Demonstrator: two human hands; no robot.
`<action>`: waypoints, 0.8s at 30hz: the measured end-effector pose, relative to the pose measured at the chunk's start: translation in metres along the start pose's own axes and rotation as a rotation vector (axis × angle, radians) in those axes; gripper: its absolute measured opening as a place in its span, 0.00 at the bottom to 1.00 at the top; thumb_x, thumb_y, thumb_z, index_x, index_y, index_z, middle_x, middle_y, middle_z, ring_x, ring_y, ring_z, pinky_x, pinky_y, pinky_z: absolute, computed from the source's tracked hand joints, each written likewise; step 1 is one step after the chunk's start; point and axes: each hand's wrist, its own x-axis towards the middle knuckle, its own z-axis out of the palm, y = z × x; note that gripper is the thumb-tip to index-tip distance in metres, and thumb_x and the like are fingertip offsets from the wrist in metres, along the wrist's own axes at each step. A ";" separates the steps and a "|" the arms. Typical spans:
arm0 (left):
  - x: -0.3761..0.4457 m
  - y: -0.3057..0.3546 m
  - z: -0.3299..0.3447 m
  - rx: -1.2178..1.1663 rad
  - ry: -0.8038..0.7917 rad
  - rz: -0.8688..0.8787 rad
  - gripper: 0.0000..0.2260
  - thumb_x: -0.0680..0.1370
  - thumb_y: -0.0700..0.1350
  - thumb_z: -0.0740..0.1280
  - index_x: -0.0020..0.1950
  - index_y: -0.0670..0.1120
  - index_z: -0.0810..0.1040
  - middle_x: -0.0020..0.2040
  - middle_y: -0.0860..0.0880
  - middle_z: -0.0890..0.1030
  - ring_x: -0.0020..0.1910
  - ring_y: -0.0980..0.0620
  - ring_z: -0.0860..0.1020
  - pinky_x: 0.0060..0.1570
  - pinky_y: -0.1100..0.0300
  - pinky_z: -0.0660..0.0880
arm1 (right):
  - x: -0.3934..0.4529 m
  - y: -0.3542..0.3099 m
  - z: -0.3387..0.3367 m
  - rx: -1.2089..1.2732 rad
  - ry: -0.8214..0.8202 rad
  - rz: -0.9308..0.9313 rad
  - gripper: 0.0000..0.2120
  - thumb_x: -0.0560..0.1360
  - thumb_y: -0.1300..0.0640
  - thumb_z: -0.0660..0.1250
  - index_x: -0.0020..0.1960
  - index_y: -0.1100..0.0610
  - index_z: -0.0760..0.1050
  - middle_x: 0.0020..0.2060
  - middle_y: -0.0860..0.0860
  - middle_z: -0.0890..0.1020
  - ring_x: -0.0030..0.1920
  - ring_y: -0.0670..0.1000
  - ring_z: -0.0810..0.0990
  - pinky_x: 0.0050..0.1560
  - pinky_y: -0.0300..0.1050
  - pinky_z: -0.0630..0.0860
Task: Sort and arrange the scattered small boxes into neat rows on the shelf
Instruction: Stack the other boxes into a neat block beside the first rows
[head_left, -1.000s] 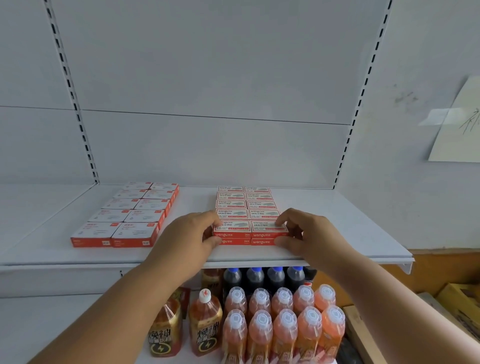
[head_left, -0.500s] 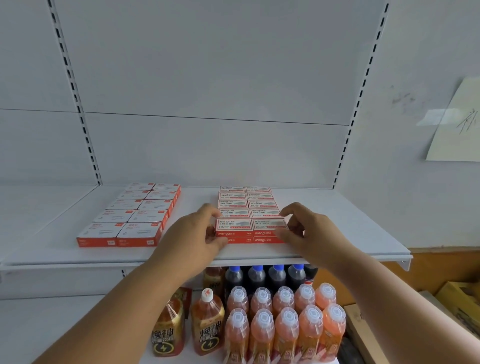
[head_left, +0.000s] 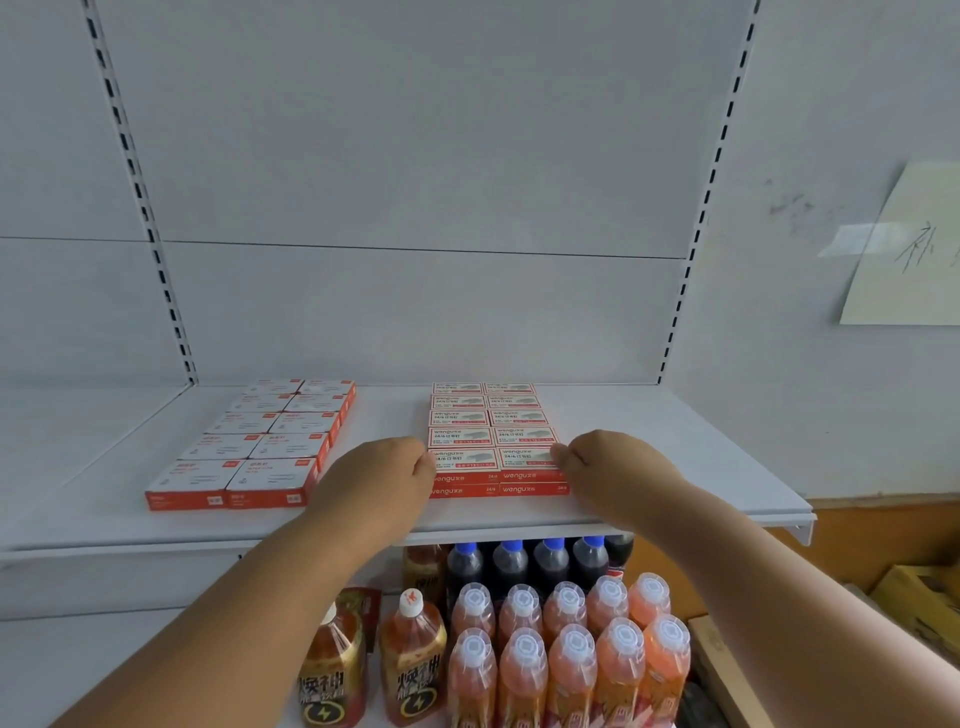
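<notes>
Bracketing the front of the staple block (head_left: 497, 441) w/ both hands: left hand (head_left: 374, 483) curled loosely, knuckles up, fingertips against the left side of the front-left stack; right hand (head_left: 618, 470) same pose mirrored, fingertips on the right edge of the front-right stack. Neither is pinching or lifting, just pressed against the sides. Can't tell thumb positions, both hidden under the hands

Staple block sits mid-shelf (head_left: 675, 467), 2 columns wide, 5 rows deep, running from near the front edge back to the rear panel. Front row is 2 boxes high, red sides w/ "wenguxe" text showing; can't tell height of rows behind. Edges look flush, rows tight, no gaps

Second block (head_left: 254, 447) to the left, well apart from the first: flatter white-top boxes w/ red sides, also 2 cols x 5 rows, angled slightly w/ the wide-angle lens. Not touched by either hand

Below the shelf: orange bottles (head_left: 566, 649) w/ white caps in 2 rows, dark bottles (head_left: 524, 564) w/ blue caps behind them, 2 amber bottles (head_left: 374, 670) w/ lightning-bolt labels on the left. Paper note (head_left: 909, 249) taped on the wall at right, cardboard boxes (head_left: 919, 603) bottom right corner
</notes>
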 end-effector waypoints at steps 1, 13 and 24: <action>0.003 -0.001 -0.001 -0.021 -0.021 -0.010 0.14 0.84 0.52 0.53 0.45 0.49 0.73 0.43 0.52 0.78 0.40 0.55 0.77 0.33 0.65 0.68 | 0.001 0.001 -0.002 0.021 -0.016 0.005 0.24 0.82 0.43 0.50 0.43 0.58 0.75 0.36 0.52 0.78 0.39 0.53 0.78 0.41 0.47 0.74; 0.021 0.007 0.001 0.048 -0.058 -0.056 0.19 0.83 0.55 0.52 0.47 0.47 0.78 0.40 0.50 0.79 0.37 0.56 0.78 0.33 0.62 0.69 | 0.024 -0.001 -0.002 -0.018 -0.077 0.003 0.22 0.81 0.42 0.51 0.40 0.56 0.73 0.36 0.51 0.78 0.39 0.53 0.77 0.38 0.45 0.72; 0.049 0.005 -0.005 0.022 -0.155 -0.121 0.20 0.83 0.56 0.50 0.52 0.46 0.77 0.45 0.49 0.81 0.43 0.54 0.79 0.46 0.58 0.77 | 0.044 -0.002 -0.008 0.060 -0.107 0.032 0.24 0.82 0.41 0.48 0.43 0.57 0.74 0.39 0.51 0.79 0.42 0.53 0.78 0.43 0.45 0.72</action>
